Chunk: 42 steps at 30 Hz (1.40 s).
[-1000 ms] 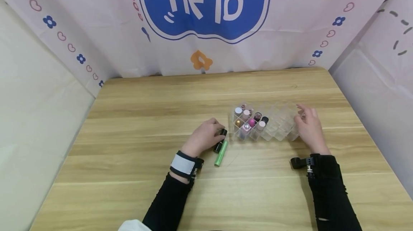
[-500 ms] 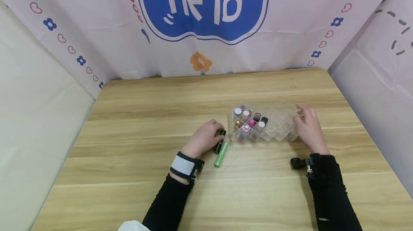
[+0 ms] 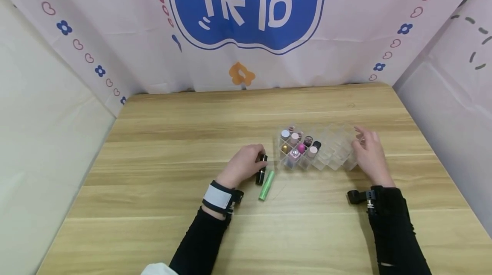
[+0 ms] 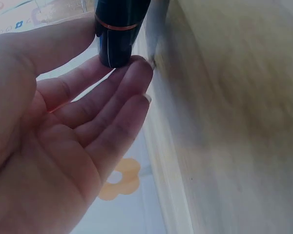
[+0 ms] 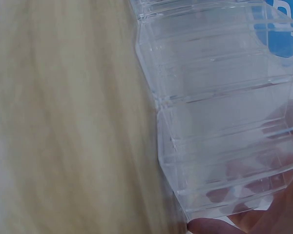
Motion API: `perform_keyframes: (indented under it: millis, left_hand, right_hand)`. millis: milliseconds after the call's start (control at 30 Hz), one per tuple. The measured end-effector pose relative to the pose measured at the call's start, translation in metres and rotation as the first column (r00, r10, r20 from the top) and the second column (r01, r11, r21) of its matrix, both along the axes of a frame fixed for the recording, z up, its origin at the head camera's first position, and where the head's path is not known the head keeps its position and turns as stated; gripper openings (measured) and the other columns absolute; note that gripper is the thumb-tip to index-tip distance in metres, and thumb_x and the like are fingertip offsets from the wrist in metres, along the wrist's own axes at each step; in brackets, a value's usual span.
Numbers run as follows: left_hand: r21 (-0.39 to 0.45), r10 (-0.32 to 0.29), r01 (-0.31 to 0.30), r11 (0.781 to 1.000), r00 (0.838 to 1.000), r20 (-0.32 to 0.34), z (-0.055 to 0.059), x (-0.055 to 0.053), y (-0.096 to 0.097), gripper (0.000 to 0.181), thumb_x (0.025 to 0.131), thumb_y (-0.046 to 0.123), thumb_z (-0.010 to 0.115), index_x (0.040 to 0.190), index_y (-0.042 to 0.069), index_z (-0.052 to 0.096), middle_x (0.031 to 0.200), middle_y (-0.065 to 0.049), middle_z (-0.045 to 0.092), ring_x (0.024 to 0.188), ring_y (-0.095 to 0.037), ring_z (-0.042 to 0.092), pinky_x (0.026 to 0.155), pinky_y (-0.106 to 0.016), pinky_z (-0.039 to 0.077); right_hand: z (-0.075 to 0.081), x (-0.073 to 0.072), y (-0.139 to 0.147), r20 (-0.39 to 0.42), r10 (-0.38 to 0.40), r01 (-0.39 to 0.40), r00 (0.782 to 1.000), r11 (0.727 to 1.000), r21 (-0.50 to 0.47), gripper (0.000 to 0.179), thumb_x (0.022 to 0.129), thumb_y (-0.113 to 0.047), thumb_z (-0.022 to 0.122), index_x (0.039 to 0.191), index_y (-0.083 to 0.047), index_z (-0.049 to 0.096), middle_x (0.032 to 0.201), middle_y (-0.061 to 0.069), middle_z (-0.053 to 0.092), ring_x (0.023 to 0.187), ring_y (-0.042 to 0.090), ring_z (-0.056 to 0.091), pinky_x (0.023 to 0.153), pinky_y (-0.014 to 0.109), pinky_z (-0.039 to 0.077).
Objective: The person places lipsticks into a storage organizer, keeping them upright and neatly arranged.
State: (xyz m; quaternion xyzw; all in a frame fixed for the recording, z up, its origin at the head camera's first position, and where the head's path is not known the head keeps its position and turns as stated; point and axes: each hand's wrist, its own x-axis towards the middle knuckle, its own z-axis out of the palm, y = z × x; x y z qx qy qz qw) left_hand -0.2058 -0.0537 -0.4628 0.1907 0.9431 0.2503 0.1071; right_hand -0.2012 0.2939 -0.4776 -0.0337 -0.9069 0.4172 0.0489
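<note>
My left hand (image 3: pixel 243 165) pinches a black lipstick tube (image 3: pixel 262 171) between thumb and fingers. A thin copper-coloured ring runs round the tube (image 4: pixel 118 27) in the left wrist view, and its upper part is cut off there. Just right of it a green tube (image 3: pixel 266 185) lies on the table. Farther right stands a clear lipstick organizer (image 3: pixel 326 162) with diamond-shaped compartments. Several capped tubes and bottles (image 3: pixel 294 153) fill its left part; its right compartments hold nothing visible. At the organizer's right end my right hand (image 3: pixel 370 155) grips the clear wall (image 5: pixel 224 117).
All this rests on a wood-grain table (image 3: pixel 173 134). Behind it hangs a white cloth (image 3: pixel 326 65) with a blue emblem and an orange flower. White panels rise at both sides.
The black lipstick tube has shifted slightly left in my left hand, so a gap now shows between it and the green tube. My right hand stays on the organizer; the view shifts slightly.
</note>
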Motion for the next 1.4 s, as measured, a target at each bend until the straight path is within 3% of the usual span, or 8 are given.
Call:
perform_keyframes:
  millis: [500,700,1100,1400]
  left_hand:
    - [0.076,0.033,-0.031,0.997,0.999,-0.034,0.005,-0.001,-0.007,0.033,0.093,0.013,0.067,0.125,0.004,0.061,0.118,-0.012,0.067,0.103,-0.024,0.067,0.087,-0.035,0.058]
    - [0.089,0.029,-0.019,0.996,0.994,-0.109,0.012,0.002,-0.009,0.033,0.091,0.010,0.069,0.123,0.002,0.063,0.118,-0.015,0.068,0.106,-0.026,0.067,0.091,-0.038,0.057]
    - [0.095,-0.023,0.054,0.994,0.953,-0.303,0.031,-0.001,-0.008,0.034,0.087,0.009,0.073,0.120,0.005,0.066,0.116,-0.010,0.070,0.105,-0.021,0.067,0.091,-0.032,0.058]
    - [0.064,-0.047,0.079,0.995,0.918,-0.393,0.053,-0.005,-0.005,0.030,0.089,0.015,0.072,0.118,0.008,0.067,0.112,-0.005,0.070,0.097,-0.016,0.068,0.083,-0.029,0.059]
  right_hand:
    - [-0.004,-0.002,0.003,-0.013,-0.002,0.002,1.000,1.000,0.008,0.053,0.102,-0.019,0.036,0.151,-0.002,0.030,0.132,0.028,0.040,0.124,0.047,0.042,0.101,0.066,0.038]
    - [-0.004,-0.003,0.003,-0.012,-0.003,0.003,1.000,1.000,0.007,0.052,0.101,-0.017,0.037,0.151,-0.001,0.031,0.132,0.029,0.041,0.123,0.048,0.042,0.100,0.066,0.038]
    - [-0.004,-0.002,0.002,-0.015,-0.010,0.010,1.000,1.000,0.010,0.053,0.101,-0.019,0.035,0.151,-0.001,0.031,0.132,0.028,0.040,0.123,0.046,0.042,0.100,0.064,0.039]
    - [-0.004,-0.002,0.002,-0.024,-0.007,0.007,1.000,1.000,0.017,0.053,0.101,-0.019,0.036,0.151,-0.001,0.031,0.130,0.028,0.041,0.121,0.045,0.044,0.099,0.063,0.040]
